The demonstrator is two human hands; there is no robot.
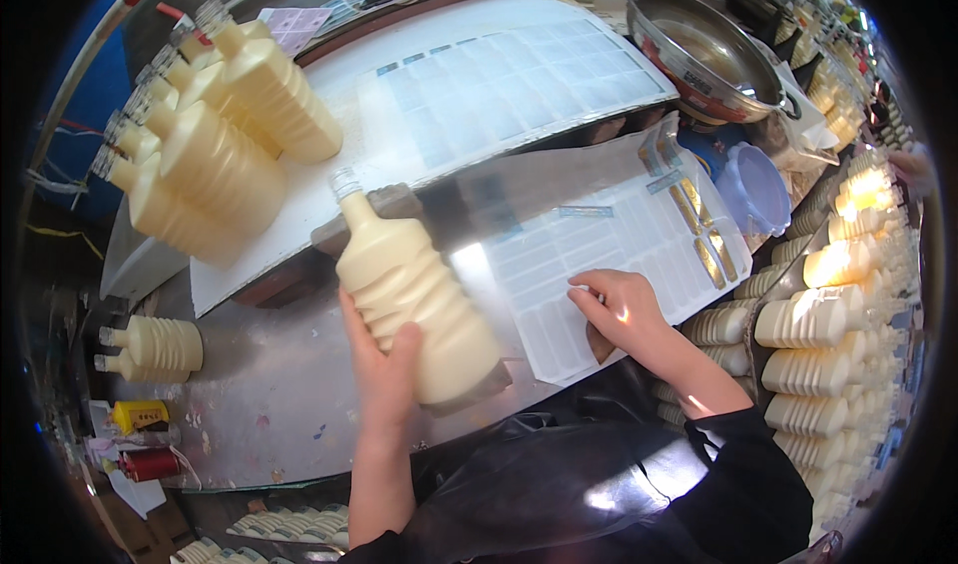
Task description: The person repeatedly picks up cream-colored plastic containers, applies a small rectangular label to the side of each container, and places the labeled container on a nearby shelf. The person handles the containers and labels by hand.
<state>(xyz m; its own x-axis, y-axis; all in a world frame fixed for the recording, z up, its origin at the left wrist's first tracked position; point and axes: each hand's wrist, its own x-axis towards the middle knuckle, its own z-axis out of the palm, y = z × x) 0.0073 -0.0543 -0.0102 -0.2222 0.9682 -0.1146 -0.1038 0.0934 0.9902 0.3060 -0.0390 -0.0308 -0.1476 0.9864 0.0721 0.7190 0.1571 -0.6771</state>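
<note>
Black, glossy clothing [539,499] nearest, my left hand [384,364] clasps, left of a white, rectangular, paper-like sheet [539,309], a cream, ribbed plastic bottle [419,280] that one-sided support could let slip; my right hand [627,309] curls, contents unclear.

In our left hand [382,374] we have the cream ribbed plastic bottle [424,294], left of the flat white sheet [539,304]. Behind, more ribbed cream plastic bottles [220,180] stand on the left end of the long white board [361,110]; at its right is the round metal pan [681,62].
</note>
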